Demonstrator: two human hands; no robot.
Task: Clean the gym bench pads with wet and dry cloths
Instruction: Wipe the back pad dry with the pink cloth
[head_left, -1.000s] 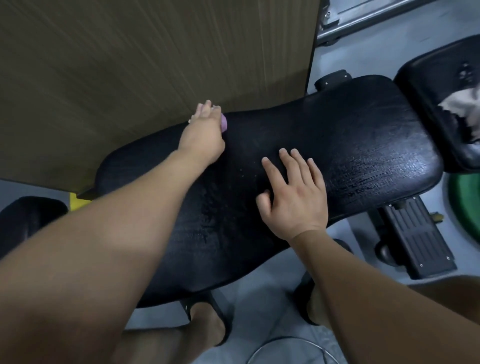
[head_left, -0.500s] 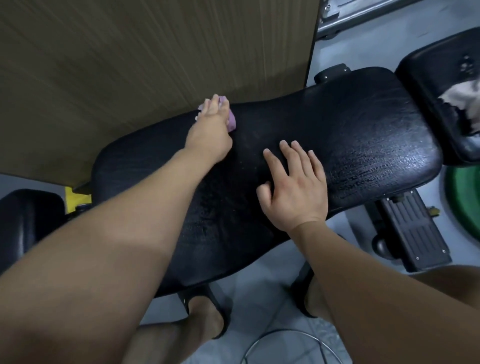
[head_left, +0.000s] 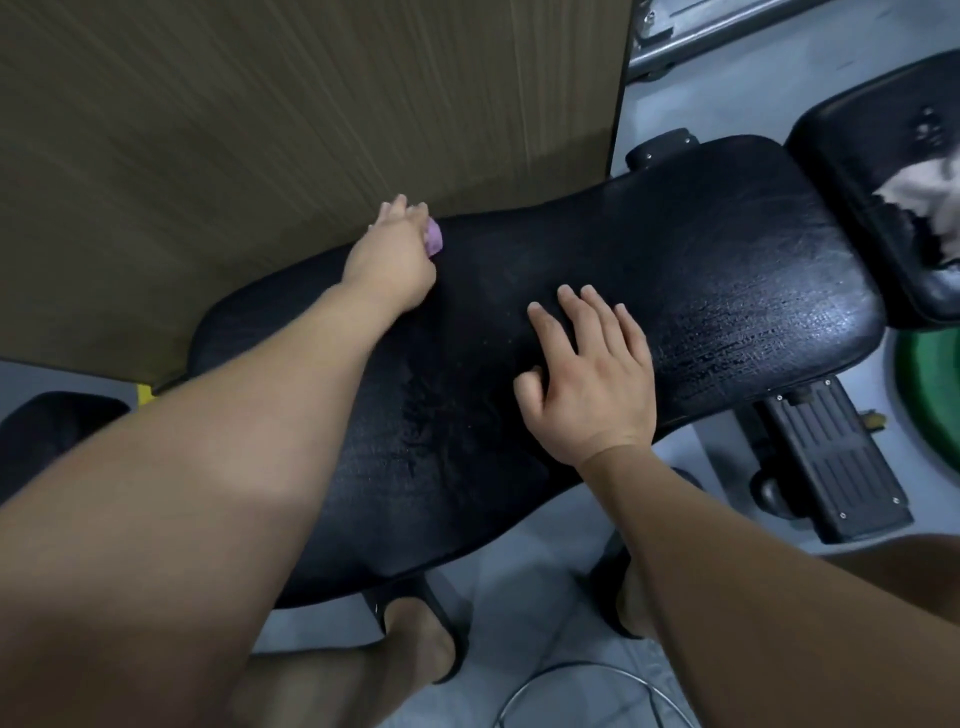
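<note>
**Q:** Background and work surface?
**A:** Brown wood-grain wall panel (head_left: 260, 156) at the rear. In front of it, a long black cracked-vinyl bench pad (head_left: 701, 280) above a grey floor (head_left: 524, 587).

**Q:** Status of the hands?
**A:** Left hand (head_left: 389, 260): at the pad's far edge, pressing down on a small purple cloth (head_left: 435, 241). Finger curl cannot be determined. Right hand (head_left: 592, 384): flat on mid-pad, fingers straight and spread, holding nothing.

**Q:** Far right?
**A:** A second black padded cushion (head_left: 857, 171), carrying a crumpled pale cloth (head_left: 930, 192).
</note>
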